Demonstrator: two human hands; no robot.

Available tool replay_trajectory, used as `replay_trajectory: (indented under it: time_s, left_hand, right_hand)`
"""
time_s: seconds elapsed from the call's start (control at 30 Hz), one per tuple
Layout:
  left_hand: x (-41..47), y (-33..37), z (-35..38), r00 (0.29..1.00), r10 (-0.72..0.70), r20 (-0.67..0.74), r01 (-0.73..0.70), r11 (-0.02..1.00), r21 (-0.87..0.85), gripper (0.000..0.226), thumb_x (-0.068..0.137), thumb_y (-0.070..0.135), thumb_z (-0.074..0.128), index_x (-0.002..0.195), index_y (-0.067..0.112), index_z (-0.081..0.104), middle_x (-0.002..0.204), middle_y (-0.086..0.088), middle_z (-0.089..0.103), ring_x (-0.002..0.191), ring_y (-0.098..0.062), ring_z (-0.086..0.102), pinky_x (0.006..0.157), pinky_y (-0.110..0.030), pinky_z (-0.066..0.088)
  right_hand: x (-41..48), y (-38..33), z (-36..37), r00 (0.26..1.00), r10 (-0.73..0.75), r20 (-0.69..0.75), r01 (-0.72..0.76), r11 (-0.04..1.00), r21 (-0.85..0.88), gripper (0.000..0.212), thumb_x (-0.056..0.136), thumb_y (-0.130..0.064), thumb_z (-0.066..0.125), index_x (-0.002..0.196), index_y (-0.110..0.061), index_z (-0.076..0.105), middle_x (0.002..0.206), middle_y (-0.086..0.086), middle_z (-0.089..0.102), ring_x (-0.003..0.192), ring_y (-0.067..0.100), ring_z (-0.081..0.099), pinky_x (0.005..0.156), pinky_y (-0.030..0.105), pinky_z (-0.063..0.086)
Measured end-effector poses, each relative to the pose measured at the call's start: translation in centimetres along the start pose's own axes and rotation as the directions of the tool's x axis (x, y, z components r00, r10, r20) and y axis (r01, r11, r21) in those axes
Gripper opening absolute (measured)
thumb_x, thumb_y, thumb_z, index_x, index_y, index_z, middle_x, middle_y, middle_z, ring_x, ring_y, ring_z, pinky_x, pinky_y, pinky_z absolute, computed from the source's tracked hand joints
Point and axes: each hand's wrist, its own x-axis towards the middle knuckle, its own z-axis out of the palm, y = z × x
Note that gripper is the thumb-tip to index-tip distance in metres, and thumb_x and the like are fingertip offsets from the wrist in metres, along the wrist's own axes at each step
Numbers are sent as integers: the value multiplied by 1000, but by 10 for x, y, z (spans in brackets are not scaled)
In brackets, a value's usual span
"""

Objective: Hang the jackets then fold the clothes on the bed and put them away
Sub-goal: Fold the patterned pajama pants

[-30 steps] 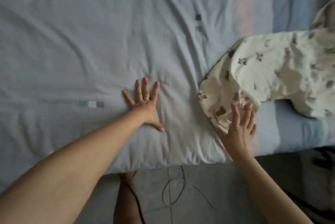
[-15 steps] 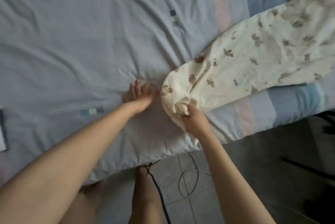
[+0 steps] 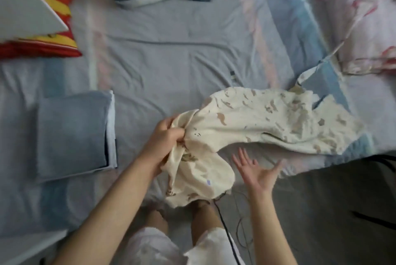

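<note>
Left hand [image 3: 169, 136] grips a bunched end of the cream garment [image 3: 267, 121], seemingly to straighten it for folding; right hand [image 3: 257, 171] spread, empty

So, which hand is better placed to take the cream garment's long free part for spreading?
Probably the right. The right hand is open, holds nothing, and is close beside the long part of the cream garment. The left hand grips the bunched end, so it is busy.
</note>
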Motion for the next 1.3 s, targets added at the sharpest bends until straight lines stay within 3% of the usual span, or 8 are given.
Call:
replay_trajectory:
  time_s: [0.2,0.33,0.47,0.57,0.73,0.87,1.03,1.3]
  left_hand:
    - [-53,65,-74,914,155,-374,-134,987,84,33,56,14,49,84,19,65,66,7,68,69,-15,64,59,-21,52]
    - [-65,91,-100,939,168,-300,-13,889,457,101,47,55,70,140,32,35,145,-4,29,136,-20,30,113,-37,28]
    - [-69,113,-64,952,304,36,-226,620,751,130,58,53,83,147,43,-12,155,2,-28,142,-12,-23,115,-38,-2]
    - [-69,116,-31,726,680,100,-388,285,876,115,61,59,72,150,25,7,157,-1,8,143,-6,0,117,-22,-3]
    - [-90,148,-32,552,803,-225,-574,562,596,29,75,4,74,91,23,59,88,23,57,80,6,56,72,0,37]
    - [-99,167,-39,649,603,-464,-580,787,212,20,77,5,70,75,25,64,76,2,67,77,-16,62,76,-34,51]
    - [-117,186,-53,767,498,-404,-603,775,-189,22,64,19,62,86,19,66,77,0,68,82,-20,62,71,-32,48]
    - [-155,211,-51,738,397,-545,-655,615,-439,60,85,1,31,37,22,60,43,10,53,42,-1,52,48,-14,42]
  right_hand:
    - [-2,26,104,998,23,61,-2,950,-313,10,86,-12,59,93,-12,53,81,1,57,71,8,57,57,20,50]
    - [-38,55,175,977,-92,192,171,877,-450,25,85,-18,46,105,-9,59,99,11,63,94,25,61,76,31,55]
    - [-130,101,233,819,113,563,319,726,-609,33,95,-13,38,119,-14,62,107,7,69,103,26,63,83,33,53]
    - [-177,117,248,632,237,737,532,559,-636,47,82,-9,43,120,-20,68,130,3,61,127,18,51,106,35,39]
    - [-218,78,286,480,308,821,728,382,-569,33,84,-19,52,105,-31,74,120,-5,67,116,14,59,96,27,45]
    - [-202,59,278,597,239,766,784,28,-620,65,86,-23,67,140,-44,39,141,-10,46,129,11,43,105,30,38]
    - [-176,67,244,864,189,467,499,-191,-845,82,87,-27,68,151,-24,18,152,11,29,137,24,36,96,28,38]
    - [-160,71,226,830,324,454,538,-251,-805,80,91,-49,53,152,-33,4,141,-1,33,95,12,62,83,26,49]
